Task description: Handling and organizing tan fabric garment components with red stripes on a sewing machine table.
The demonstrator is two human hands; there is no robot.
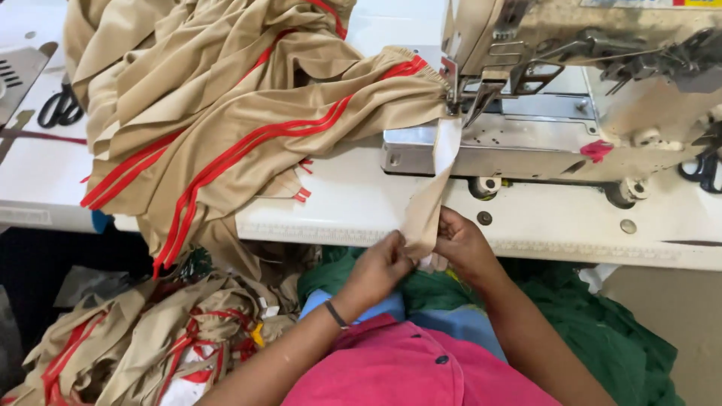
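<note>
At the table's near edge, both hands, left hand [382, 265] and right hand [460, 244], pinch the tan fabric strip [434, 197], which runs far-and-up to the grey sewing machine's presser foot [460, 101].

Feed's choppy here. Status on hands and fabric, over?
Both hands, left and right, pinch the tan strip at the table edge. Strip runs up to the presser foot. Nothing blocking.

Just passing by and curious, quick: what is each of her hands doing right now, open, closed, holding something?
Left hand: fingers closed, pinching the tan fabric strip.
Right hand: fingers closed on the same strip, from the other side.
</note>
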